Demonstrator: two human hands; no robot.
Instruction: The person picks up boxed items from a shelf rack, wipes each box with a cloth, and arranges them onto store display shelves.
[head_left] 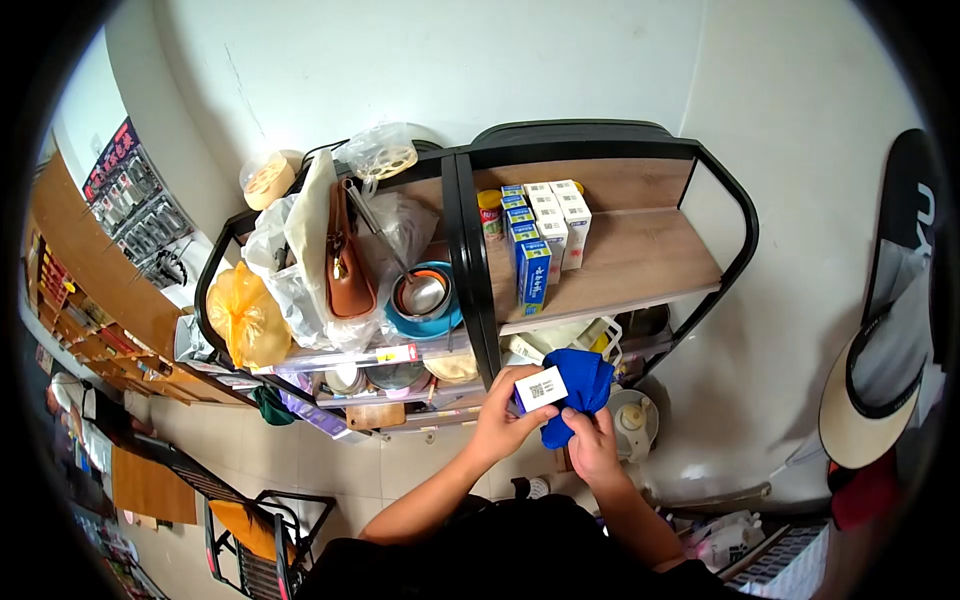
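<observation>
My left hand [500,418] is closed around a small box [541,389], its white end with a printed code turned up toward me. A crumpled blue cloth [582,382] is gripped in my right hand [594,445], close against the box. Both hands are in front of the shelf's near edge. Beyond them, on the right shelf board [630,255], stand rows of blue boxes [534,275] and white boxes [573,222] with codes on their ends. A red jar with a yellow lid [490,214] stands at their left.
The left shelf holds a brown handbag [350,270], a yellow plastic bag [245,318] and a ladle in blue bowls [422,300]. A black metal frame [466,260] divides the shelves. A folding chair [262,540] is at lower left; a cap [870,390] hangs at right.
</observation>
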